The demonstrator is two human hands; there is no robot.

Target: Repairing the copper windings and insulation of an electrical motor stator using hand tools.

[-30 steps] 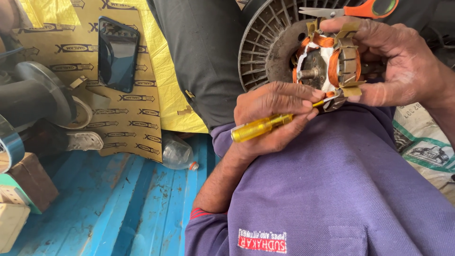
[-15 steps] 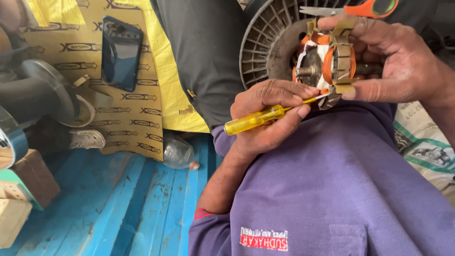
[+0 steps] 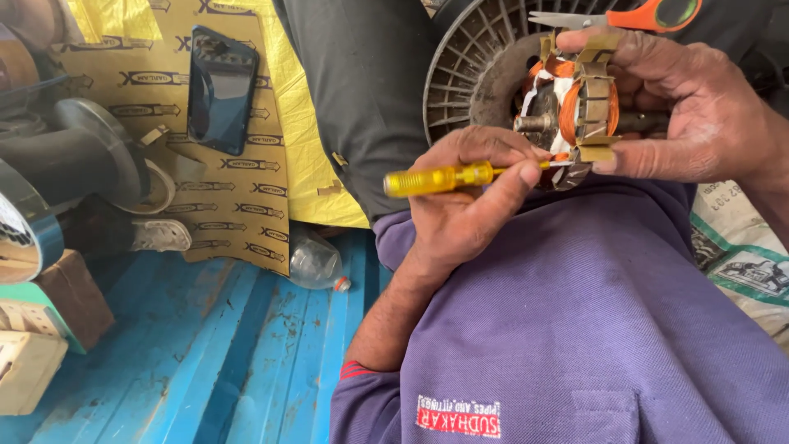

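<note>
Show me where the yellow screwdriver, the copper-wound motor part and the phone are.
yellow screwdriver [image 3: 436, 178], head view, on the middle of its clear yellow handle.
copper-wound motor part [image 3: 575, 111], head view, on the orange winding near its centre.
phone [image 3: 220, 90], head view, on the middle of its dark screen.

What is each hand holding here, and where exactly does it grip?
The left hand grips a screwdriver by its yellow handle. The right hand holds a copper-wound motor part by its outer edge, fingers above and thumb below.
</note>
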